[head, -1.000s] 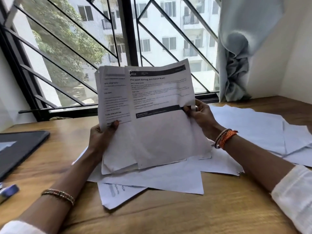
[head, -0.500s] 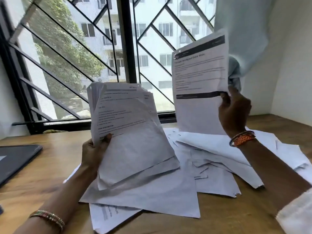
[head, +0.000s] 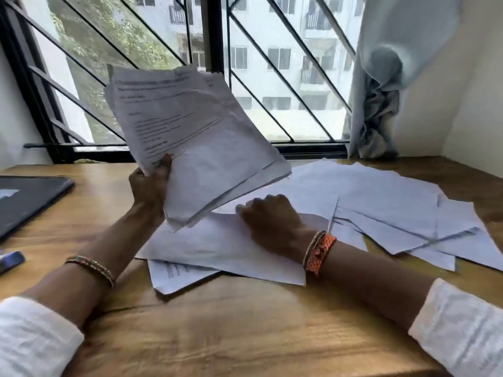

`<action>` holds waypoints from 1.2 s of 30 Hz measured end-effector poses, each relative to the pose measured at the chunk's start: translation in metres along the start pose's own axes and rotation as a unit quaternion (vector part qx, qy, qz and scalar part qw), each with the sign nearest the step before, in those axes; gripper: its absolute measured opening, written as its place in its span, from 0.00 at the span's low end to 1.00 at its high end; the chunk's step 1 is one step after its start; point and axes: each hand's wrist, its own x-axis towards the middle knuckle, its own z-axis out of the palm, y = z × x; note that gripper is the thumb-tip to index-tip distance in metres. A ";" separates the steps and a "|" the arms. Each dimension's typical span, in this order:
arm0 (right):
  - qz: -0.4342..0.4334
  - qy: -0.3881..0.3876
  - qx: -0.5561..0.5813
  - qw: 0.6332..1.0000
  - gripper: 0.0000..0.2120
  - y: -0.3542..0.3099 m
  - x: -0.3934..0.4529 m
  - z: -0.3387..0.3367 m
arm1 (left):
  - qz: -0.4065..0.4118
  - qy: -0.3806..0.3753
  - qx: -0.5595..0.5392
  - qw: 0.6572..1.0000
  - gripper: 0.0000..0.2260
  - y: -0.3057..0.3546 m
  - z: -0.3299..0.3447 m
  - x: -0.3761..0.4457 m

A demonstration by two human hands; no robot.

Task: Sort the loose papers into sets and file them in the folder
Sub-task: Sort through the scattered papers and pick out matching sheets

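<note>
Bare wooden tabletop (head: 245, 330) lies open along the near edge, between the two forearms. The centre and right of the surface are covered by overlapping loose white paper sheets (head: 381, 202), reaching almost to the black barred window frame (head: 307, 148). A raised sheaf of printed white papers (head: 190, 142) blocks the air above centre-left. A dark flat folder (head: 27, 200) occupies the left edge, with bare wood between it and the sheets.

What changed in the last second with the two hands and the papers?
The right hand let go of the single sheet it had lifted and came down onto the loose papers on the desk. The left hand still holds its stack of papers up.
</note>
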 end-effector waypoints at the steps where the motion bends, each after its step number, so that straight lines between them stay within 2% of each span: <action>1: -0.016 -0.002 0.046 0.999 0.10 -0.013 -0.002 -0.003 | -0.010 0.003 -0.002 1.000 0.12 -0.003 0.000 0.000; 4: -0.018 -0.024 0.222 0.975 0.16 -0.015 -0.012 -0.030 | -0.030 -0.012 0.031 0.999 0.13 -0.019 -0.002 0.000; 6: 0.026 -0.047 0.310 0.949 0.17 0.012 -0.013 -0.042 | -0.027 -0.022 0.079 0.996 0.13 -0.028 -0.003 -0.002; 9: 0.186 0.045 0.240 0.952 0.16 0.089 -0.014 -0.033 | -0.018 -0.027 0.122 0.992 0.15 -0.032 -0.002 -0.001; 10: 0.233 0.035 0.197 0.952 0.19 0.113 -0.018 -0.023 | -0.023 -0.031 0.124 0.992 0.15 -0.032 -0.001 -0.001; 12: 0.304 -0.071 0.161 0.936 0.35 0.149 -0.030 0.006 | -0.036 -0.044 0.134 0.989 0.15 -0.033 -0.001 0.000; 14: 0.327 -0.180 0.173 0.911 0.42 0.162 -0.041 0.033 | -0.042 -0.049 0.154 0.986 0.12 -0.033 -0.001 -0.003; 16: 0.325 -0.224 0.187 0.900 0.39 0.164 -0.044 0.049 | -0.039 -0.047 0.157 0.986 0.12 -0.032 0.001 -0.005; 20: 0.323 -0.147 0.181 0.917 0.24 0.154 -0.038 0.048 | -0.043 -0.052 0.150 0.986 0.15 -0.028 0.001 -0.009; 25: 0.293 -0.182 0.173 0.923 0.10 0.158 -0.039 0.043 | -0.045 -0.061 0.138 0.987 0.16 -0.026 0.000 -0.010; 28: 0.301 -0.201 0.224 0.905 0.18 0.157 -0.040 0.033 | -0.047 -0.059 0.133 0.988 0.14 -0.026 0.001 -0.010; 32: 0.290 -0.202 0.209 0.912 0.13 0.162 -0.040 -0.005 | -0.049 -0.065 0.125 0.989 0.12 -0.026 0.000 -0.009; 34: 0.273 -0.155 0.278 0.908 0.11 0.168 -0.045 -0.039 | -0.050 -0.066 0.127 0.989 0.11 -0.028 -0.001 -0.006; 35: 0.252 -0.105 0.368 0.889 0.09 0.169 -0.047 -0.056 | -0.050 -0.064 0.124 0.989 0.11 -0.029 -0.003 -0.004; 36: 0.222 -0.047 0.483 0.846 0.05 0.165 -0.050 -0.076 | -0.050 -0.061 0.120 0.990 0.10 -0.029 -0.004 -0.004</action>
